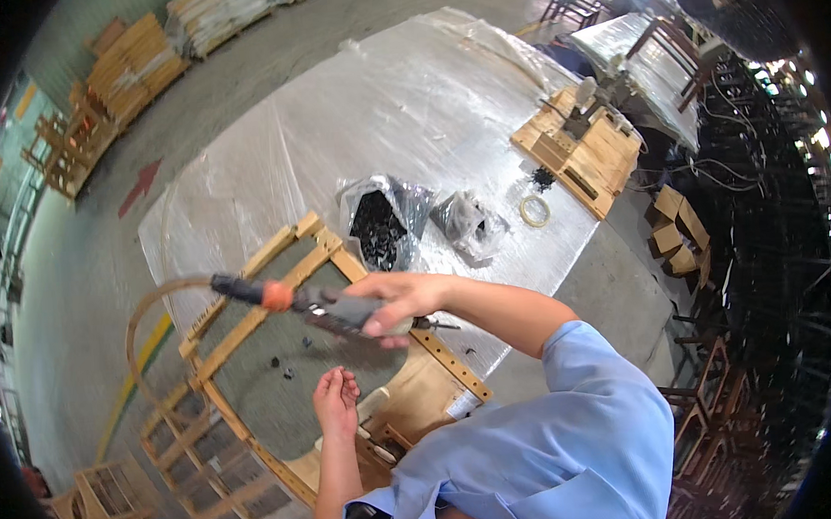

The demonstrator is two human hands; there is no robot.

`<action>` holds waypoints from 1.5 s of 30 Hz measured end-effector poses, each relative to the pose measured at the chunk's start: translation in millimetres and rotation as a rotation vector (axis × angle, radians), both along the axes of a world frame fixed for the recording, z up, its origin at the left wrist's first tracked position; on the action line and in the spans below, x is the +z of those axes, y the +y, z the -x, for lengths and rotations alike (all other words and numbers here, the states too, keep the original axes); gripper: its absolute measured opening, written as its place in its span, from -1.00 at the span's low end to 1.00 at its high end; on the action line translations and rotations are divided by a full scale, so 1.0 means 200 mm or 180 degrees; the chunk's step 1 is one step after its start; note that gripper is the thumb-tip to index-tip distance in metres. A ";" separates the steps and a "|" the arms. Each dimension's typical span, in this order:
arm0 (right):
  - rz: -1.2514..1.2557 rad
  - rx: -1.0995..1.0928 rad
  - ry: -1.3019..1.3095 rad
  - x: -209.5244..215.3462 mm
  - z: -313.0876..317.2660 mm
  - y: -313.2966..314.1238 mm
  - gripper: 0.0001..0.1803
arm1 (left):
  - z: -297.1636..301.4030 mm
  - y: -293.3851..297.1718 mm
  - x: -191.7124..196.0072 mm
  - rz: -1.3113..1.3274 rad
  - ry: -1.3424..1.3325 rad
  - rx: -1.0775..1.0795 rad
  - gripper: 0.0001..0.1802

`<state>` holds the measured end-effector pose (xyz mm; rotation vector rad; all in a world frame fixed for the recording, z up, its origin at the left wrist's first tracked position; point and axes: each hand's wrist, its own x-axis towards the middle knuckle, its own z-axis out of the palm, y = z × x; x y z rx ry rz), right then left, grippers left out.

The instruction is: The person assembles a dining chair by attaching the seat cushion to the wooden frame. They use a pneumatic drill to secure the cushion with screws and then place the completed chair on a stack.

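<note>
My right hand (394, 298) wraps the grey, orange-collared pneumatic screwdriver (329, 306), level above the wooden frame (250, 334) on the plastic-covered bench (398, 101); my left hand (335, 400) pinches something small, ready to feed it.

Right hand (394, 298) extended, fingers curled in a grip; left hand (335, 400) raised, fingers loosely bent

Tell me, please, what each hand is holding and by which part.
The right hand grips a grey power tool around its body, near the bit end. The left hand has its fingers curled; whether it holds anything cannot be told.
</note>
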<state>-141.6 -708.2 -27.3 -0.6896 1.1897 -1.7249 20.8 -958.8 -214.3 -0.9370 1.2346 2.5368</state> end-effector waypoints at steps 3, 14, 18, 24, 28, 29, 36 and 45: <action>0.0629 0.0934 -0.0723 -0.05 -0.04 -0.14 -0.39 | 0.08 0.02 -0.06 -0.0159 0.0411 -0.0188 -0.78; 0.0683 0.1228 0.0644 0.09 -0.09 -0.92 -0.74 | -0.06 0.05 0.02 -0.0117 0.0159 -0.0050 -0.77; 0.1223 -0.0775 -0.1038 0.54 0.33 -0.75 -0.38 | -0.10 0.02 0.11 -0.0077 0.0235 0.0115 -0.80; 0.3797 -0.2842 0.1163 0.82 0.16 -0.34 -0.28 | -0.16 -0.07 0.01 -0.0302 0.0293 0.0159 -0.80; 0.3028 -0.0726 0.1558 0.45 0.12 -0.12 -0.58 | -0.09 -0.03 0.12 -0.0155 0.0210 0.0175 -0.84; 0.2688 -0.1011 0.1151 0.35 0.03 -0.12 -0.65 | -0.05 -0.02 0.13 -0.0128 0.0286 0.0152 -0.87; 0.1924 -0.2105 0.0181 -0.15 -0.26 -0.21 -0.69 | 0.10 0.06 0.24 -0.0634 0.0746 -0.0056 -0.81; 0.1598 -0.2112 0.0349 -0.28 -0.22 -0.20 -0.63 | 0.14 0.08 0.24 -0.0762 0.0710 0.0097 -0.86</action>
